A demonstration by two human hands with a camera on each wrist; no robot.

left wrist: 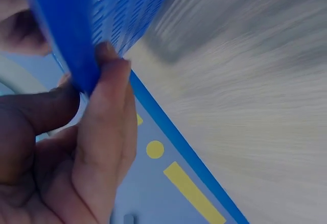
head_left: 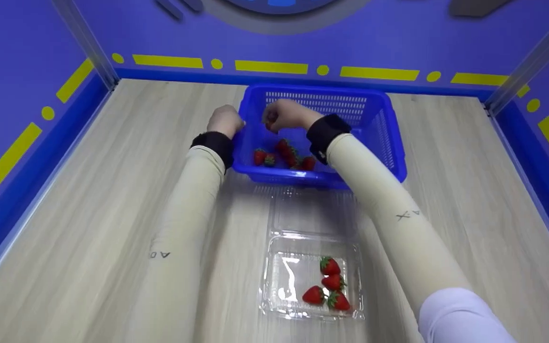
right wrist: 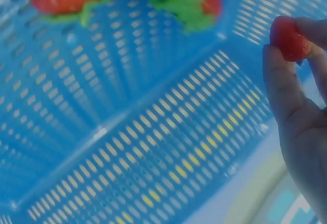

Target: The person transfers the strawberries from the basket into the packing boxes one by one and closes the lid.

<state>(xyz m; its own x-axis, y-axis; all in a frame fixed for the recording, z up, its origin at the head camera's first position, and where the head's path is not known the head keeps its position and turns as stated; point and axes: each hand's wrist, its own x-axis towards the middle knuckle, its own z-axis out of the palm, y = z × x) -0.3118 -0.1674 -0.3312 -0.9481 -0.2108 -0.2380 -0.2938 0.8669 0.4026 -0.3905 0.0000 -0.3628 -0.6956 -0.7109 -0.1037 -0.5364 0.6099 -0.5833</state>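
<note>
My left hand (head_left: 226, 120) pinches the left rim of a blue plastic basket (head_left: 320, 175); in the left wrist view, thumb and fingers (left wrist: 104, 127) close on that rim from both sides. Over the basket's left part, my right hand (head_left: 291, 114) holds a strawberry (right wrist: 289, 39) between thumb and fingers. Several more strawberries (head_left: 285, 148) lie on the basket floor toward its near left corner. In front of the basket stands a clear plastic clamshell box (head_left: 279, 281), lid (head_left: 312, 212) folded back toward the basket. Several strawberries (head_left: 333, 282) sit in its right half.
Pale wood-grain tabletop (head_left: 112, 190) extends on both sides of the basket and box. Blue panels with yellow marks (head_left: 271, 66) wall in the back and both sides. The basket stands close to the back panel.
</note>
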